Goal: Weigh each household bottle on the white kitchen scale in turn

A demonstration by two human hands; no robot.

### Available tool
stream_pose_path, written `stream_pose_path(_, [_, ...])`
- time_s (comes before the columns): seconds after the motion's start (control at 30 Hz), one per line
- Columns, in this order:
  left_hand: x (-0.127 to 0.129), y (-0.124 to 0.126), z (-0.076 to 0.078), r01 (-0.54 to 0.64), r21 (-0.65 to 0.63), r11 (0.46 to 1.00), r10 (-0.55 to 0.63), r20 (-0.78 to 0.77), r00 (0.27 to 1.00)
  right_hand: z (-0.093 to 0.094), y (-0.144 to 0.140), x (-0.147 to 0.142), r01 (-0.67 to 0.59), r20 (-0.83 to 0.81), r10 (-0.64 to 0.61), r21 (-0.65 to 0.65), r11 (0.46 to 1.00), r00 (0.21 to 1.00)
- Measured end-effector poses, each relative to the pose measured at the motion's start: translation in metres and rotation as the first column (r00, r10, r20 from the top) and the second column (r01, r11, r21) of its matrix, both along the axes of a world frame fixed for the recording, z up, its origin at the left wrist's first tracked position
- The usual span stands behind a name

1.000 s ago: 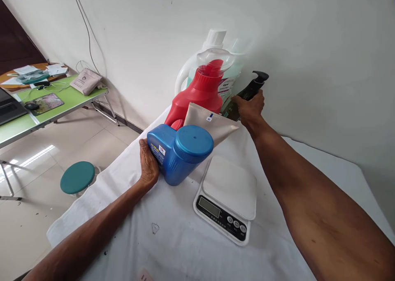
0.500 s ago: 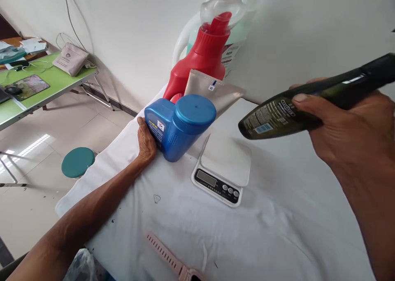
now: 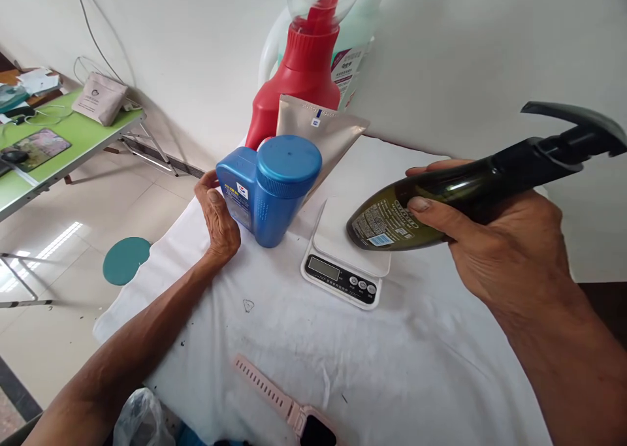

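My right hand [image 3: 509, 243] is wrapped round a dark green pump bottle [image 3: 435, 198] with a black pump head. The bottle is tilted well over, its base end above the plate of a white digital kitchen scale [image 3: 337, 230]. Whether the base touches the plate I cannot tell. My left hand [image 3: 220, 221] rests at the left side of a blue bottle [image 3: 289, 191] with a round cap, its fingers extended and partly hidden. The blue bottle stands left of the scale, with a beige squeeze tube [image 3: 313, 129] right behind it.
Behind the tube stand a red bottle [image 3: 294, 80] and a pale green jug [image 3: 362, 28] against the wall. A pink smartwatch [image 3: 294, 410] lies on the white cloth [image 3: 392, 361] near the front. To the left are a teal stool [image 3: 126, 261] and a green table [image 3: 53, 116].
My right hand has brought the pump bottle left and down to above the scale, and its pump head has come into view. My left hand remains beside the blue bottle, its fingers shifted slightly.
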State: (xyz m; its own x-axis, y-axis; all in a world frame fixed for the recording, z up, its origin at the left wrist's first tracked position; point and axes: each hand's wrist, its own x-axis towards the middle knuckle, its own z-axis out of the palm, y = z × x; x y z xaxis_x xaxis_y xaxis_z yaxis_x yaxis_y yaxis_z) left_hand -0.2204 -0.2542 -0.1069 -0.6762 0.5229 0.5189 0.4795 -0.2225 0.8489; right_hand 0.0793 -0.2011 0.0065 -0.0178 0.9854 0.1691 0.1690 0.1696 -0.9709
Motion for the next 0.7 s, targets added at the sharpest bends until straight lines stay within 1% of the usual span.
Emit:
stream_pose_path(0.03, [0.001, -0.004, 0.006, -0.018, 0.053, 0.998, 0.022, -0.084, 0.996, -0.003, 0.000, 0.001, -0.001, 0.026, 0.001, 0.008, 1.000, 1.000])
stream_pose_path(0.1, [0.006, -0.012, 0.019, -0.031, 0.171, 0.985, 0.076, -0.263, 0.962, -0.006, -0.001, 0.002, -0.002, 0.080, 0.000, 0.028, 1.000, 0.997])
stream_pose_path(0.17, [0.012, -0.020, 0.032, 0.003, 0.278, 0.961, 0.108, -0.383, 0.917, -0.006, -0.002, 0.001, -0.003, 0.127, -0.002, 0.041, 0.999, 0.992])
stream_pose_path(0.2, [0.016, -0.024, 0.037, 0.046, 0.316, 0.948, 0.094, -0.416, 0.904, -0.006, -0.003, 0.000, -0.007, 0.146, 0.000, 0.045, 0.999, 0.989])
stream_pose_path(0.23, [0.019, -0.029, 0.040, 0.115, 0.338, 0.934, 0.051, -0.445, 0.894, -0.004, -0.004, -0.001, -0.013, 0.162, 0.006, 0.046, 0.999, 0.987])
stream_pose_path(0.27, [0.023, -0.035, 0.042, 0.201, 0.336, 0.920, -0.018, -0.478, 0.878, -0.003, -0.004, -0.003, -0.021, 0.175, 0.013, 0.045, 0.999, 0.984])
stream_pose_path(0.3, [0.027, -0.040, 0.043, 0.296, 0.306, 0.905, -0.103, -0.519, 0.849, -0.001, -0.005, -0.005, -0.031, 0.186, 0.023, 0.044, 0.999, 0.982])
stream_pose_path(0.33, [0.030, -0.047, 0.042, 0.392, 0.249, 0.886, -0.198, -0.560, 0.804, 0.000, -0.005, -0.006, -0.040, 0.189, 0.031, 0.045, 0.998, 0.981])
stream_pose_path(0.4, [0.036, -0.060, 0.036, 0.538, 0.072, 0.840, -0.394, -0.600, 0.696, 0.000, -0.006, -0.009, -0.052, 0.181, 0.042, 0.051, 0.997, 0.983])
stream_pose_path(0.43, [0.040, -0.066, 0.031, 0.575, -0.035, 0.818, -0.482, -0.587, 0.650, 0.000, -0.006, -0.010, -0.054, 0.176, 0.043, 0.056, 0.997, 0.983])
stream_pose_path(0.5, [0.045, -0.076, 0.020, 0.604, -0.246, 0.758, -0.628, -0.524, 0.575, -0.002, -0.006, -0.010, -0.060, 0.162, 0.048, 0.066, 0.996, 0.986])
stream_pose_path(0.57, [0.050, -0.081, 0.009, 0.588, -0.406, 0.700, -0.712, -0.463, 0.529, -0.005, -0.005, -0.009, -0.068, 0.134, 0.057, 0.077, 0.995, 0.989])
stream_pose_path(0.63, [0.055, -0.082, -0.001, 0.563, -0.507, 0.653, -0.757, -0.418, 0.502, -0.008, -0.006, -0.008, -0.069, 0.098, 0.060, 0.097, 0.993, 0.993])
stream_pose_path(0.7, [0.058, -0.080, -0.007, 0.542, -0.581, 0.608, -0.790, -0.375, 0.484, -0.012, -0.006, -0.007, -0.064, 0.051, 0.059, 0.112, 0.992, 0.997])
